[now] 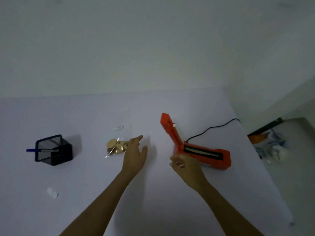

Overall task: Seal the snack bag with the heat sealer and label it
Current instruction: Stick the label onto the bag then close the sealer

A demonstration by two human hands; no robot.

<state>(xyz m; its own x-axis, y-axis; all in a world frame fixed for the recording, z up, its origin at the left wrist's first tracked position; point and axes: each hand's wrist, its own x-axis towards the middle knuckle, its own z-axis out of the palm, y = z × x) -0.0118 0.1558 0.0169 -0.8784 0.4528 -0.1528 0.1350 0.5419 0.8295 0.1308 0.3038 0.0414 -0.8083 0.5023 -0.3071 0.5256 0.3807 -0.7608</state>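
Left hand (134, 150) spread open, empty, beside clear plastic snack bag of golden round snacks (116, 147) lying on white tabletop (85, 176). Right hand (183, 166) loosely curled, holding nothing, just before orange heat sealer (201, 152) with lid raised.

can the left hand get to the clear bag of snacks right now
Probably yes. The left hand is open, holds nothing, and hovers at the right edge of the clear plastic bag of round golden snacks; nothing lies between them on the white table.
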